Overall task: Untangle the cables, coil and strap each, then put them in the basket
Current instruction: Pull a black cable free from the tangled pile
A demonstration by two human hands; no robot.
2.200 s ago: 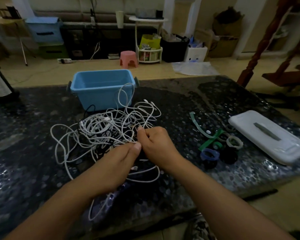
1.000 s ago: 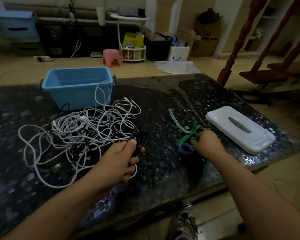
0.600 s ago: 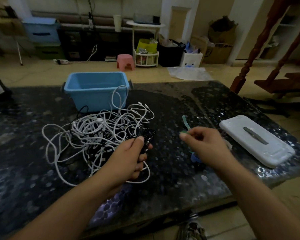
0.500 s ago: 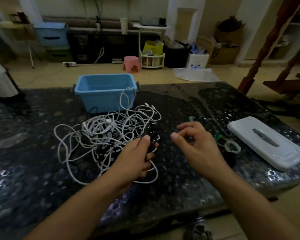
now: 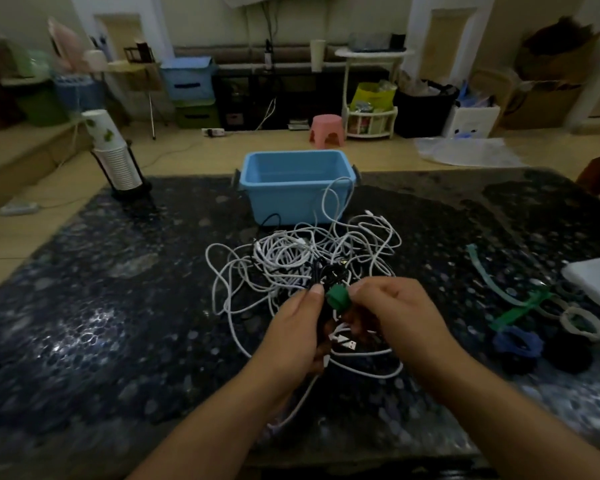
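Observation:
A tangle of white cables (image 5: 302, 258) lies in the middle of the dark stone table (image 5: 101, 323), just in front of a blue basket (image 5: 293, 188). My left hand (image 5: 297, 332) grips a coiled black cable (image 5: 328, 275) above the table's near side. My right hand (image 5: 400, 318) pinches a green strap (image 5: 337, 297) against that coil, right beside my left thumb. White cable loops (image 5: 364, 360) trail under both hands.
More straps (image 5: 520, 308) in green, blue, white and black lie at the right, next to a white lid (image 5: 596, 282) at the table's right edge. A stack of paper cups (image 5: 113, 157) on a stand is at the back left. Beyond the table is a cluttered floor.
My right hand reached right to the straps, picked up a green one and brought it back to the black cable in my left hand. The view shifted left and up.

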